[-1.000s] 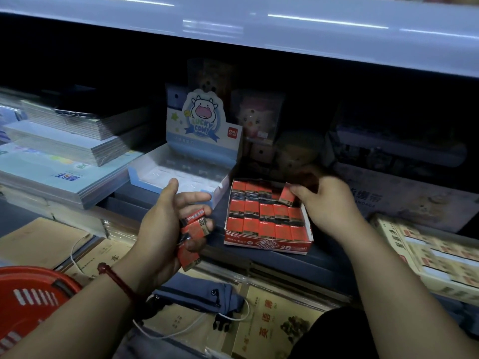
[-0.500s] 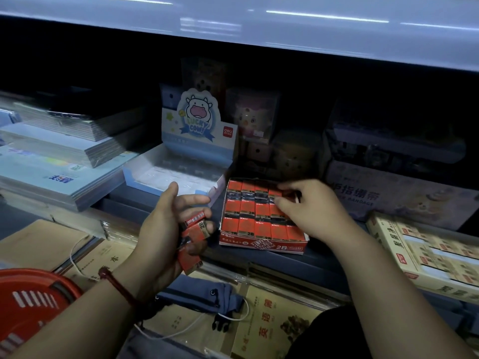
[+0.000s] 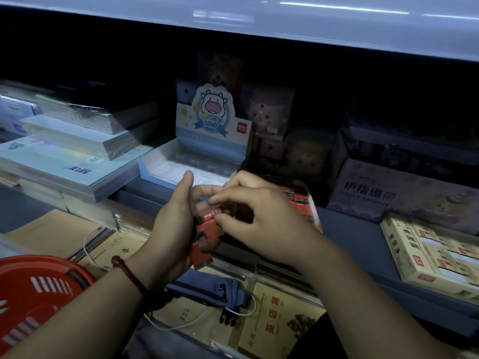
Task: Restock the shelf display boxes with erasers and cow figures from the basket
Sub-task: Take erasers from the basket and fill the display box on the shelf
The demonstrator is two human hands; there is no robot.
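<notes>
My left hand (image 3: 172,224) grips a small stack of red erasers (image 3: 206,233) in front of the shelf. My right hand (image 3: 261,218) has come over to them and pinches the top eraser with thumb and fingers. Behind my right hand the red eraser display box (image 3: 304,203) sits on the shelf, mostly hidden. Farther back stands the blue and white "Lucky Cow" display box (image 3: 197,161), its tray open toward me. The red basket (image 3: 33,288) is at the lower left.
Stacks of notebooks (image 3: 70,156) fill the shelf to the left. A finger bandage box (image 3: 388,193) and a cream eraser box (image 3: 435,255) sit to the right. Below lie a blue pouch (image 3: 207,288) with a white cord and yellow books (image 3: 280,325). An upper shelf edge (image 3: 285,16) overhangs.
My right hand left the red display box and moved left and down to the erasers held in my left hand. The left hand stayed roughly in place.
</notes>
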